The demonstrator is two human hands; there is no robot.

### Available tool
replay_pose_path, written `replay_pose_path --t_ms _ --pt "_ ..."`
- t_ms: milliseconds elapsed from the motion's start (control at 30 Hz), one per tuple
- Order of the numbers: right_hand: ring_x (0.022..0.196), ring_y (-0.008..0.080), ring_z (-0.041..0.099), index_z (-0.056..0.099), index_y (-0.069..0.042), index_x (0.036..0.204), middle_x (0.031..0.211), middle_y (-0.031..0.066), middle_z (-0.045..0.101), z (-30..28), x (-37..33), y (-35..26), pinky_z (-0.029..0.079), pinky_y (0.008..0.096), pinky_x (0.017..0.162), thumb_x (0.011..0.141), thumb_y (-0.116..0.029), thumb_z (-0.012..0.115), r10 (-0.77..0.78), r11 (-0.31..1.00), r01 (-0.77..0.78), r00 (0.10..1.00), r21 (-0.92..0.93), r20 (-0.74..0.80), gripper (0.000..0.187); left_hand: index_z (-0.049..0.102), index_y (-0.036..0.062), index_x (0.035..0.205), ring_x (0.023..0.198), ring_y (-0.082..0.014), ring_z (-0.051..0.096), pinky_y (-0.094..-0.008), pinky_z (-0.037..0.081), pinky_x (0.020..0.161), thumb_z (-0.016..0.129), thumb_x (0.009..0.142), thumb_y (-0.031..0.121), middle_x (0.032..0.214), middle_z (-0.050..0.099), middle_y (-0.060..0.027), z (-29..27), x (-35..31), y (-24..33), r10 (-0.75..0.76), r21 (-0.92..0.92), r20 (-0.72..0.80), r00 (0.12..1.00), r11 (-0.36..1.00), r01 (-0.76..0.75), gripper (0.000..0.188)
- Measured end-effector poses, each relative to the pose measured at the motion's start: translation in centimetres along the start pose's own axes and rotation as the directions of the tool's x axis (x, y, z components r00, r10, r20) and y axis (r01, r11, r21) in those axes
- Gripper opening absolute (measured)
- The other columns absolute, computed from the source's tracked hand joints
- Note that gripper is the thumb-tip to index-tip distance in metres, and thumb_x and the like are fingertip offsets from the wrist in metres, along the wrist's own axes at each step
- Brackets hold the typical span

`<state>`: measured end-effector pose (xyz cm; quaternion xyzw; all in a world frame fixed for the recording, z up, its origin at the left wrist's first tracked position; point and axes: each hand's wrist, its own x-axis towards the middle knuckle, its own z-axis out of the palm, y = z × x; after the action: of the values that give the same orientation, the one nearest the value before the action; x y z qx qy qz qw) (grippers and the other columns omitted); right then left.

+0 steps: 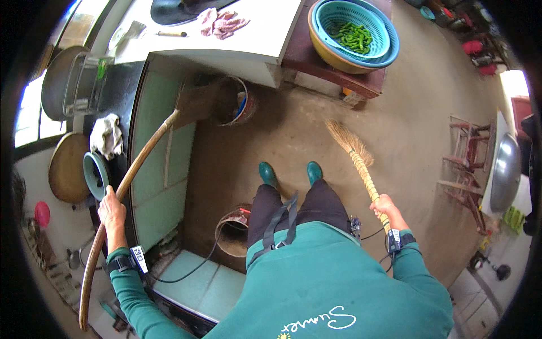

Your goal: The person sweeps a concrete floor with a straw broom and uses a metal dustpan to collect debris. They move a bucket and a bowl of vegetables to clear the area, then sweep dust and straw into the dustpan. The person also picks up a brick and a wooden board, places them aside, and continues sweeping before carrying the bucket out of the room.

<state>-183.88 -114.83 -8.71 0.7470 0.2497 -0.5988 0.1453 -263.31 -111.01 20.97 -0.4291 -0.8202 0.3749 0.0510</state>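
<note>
My left hand (113, 214) is closed round the curved wooden handle of a long-handled dustpan (148, 148). The handle slants past the counter's side, and its dark, blurred pan end lies at the mouth of a bucket (249, 107) under the white worktop. Something blue shows inside that bucket. With its fingers wrapped round the bound yellow grip, my right hand (385, 210) holds a straw broom (364, 172). The broom's bristles point forward over the brown floor, to the right of my green boots (315, 172).
A second bucket (232, 240) stands by my left leg, with a cable passing it. Ahead, a red table (370, 85) carries a blue colander (324, 28) of green peppers. A pink cloth (221, 24) lies on the worktop. Wooden stools (466, 150) stand at right.
</note>
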Motion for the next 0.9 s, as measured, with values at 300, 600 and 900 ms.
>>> replay_pose_path --t_ms 300,600,900 --pt "0.044 0.0181 0.053 0.057 0.0 0.07 0.056 0.0069 0.054 4.1 -6.5 -3.0 0.045 0.0334 0.04 0.073 -0.003 0.067 0.121 0.904 -0.093 0.992 0.417 -0.042 0.011 0.056 0.0054 0.087 0.088 -0.0386 0.064 -0.0484 0.051 0.075 0.059 0.078 0.002 0.09 0.065 -0.0197 -8.1 5.8 -3.9 0.201 -0.019 -0.078 0.976 0.979 -0.204 0.009" --pt "0.041 0.0196 0.052 0.058 -0.002 0.068 0.053 0.0076 0.053 3.6 -10.1 -3.1 0.043 0.034 0.038 0.073 -0.01 0.072 -0.002 0.757 -0.046 0.997 0.652 0.073 0.017 0.062 0.0067 0.08 0.083 -0.0376 0.063 -0.0475 0.05 0.074 0.061 0.071 0.005 0.084 0.064 -0.018 -22.9 7.0 -2.2 0.403 0.118 0.024 0.915 0.908 -0.403 0.009" --pt "0.045 0.015 0.051 0.056 -0.007 0.067 0.056 0.0031 0.054 -1.6 -8.0 -0.2 0.042 0.0289 0.045 0.078 -0.019 0.071 -0.152 0.635 0.133 0.987 0.761 -0.046 0.022 0.071 0.0078 0.08 0.084 -0.0296 0.069 -0.0426 0.054 0.074 0.066 0.073 0.01 0.085 0.069 -0.0149 -23.5 1.8 13.4 0.414 0.171 0.143 0.899 0.884 -0.435 0.009"
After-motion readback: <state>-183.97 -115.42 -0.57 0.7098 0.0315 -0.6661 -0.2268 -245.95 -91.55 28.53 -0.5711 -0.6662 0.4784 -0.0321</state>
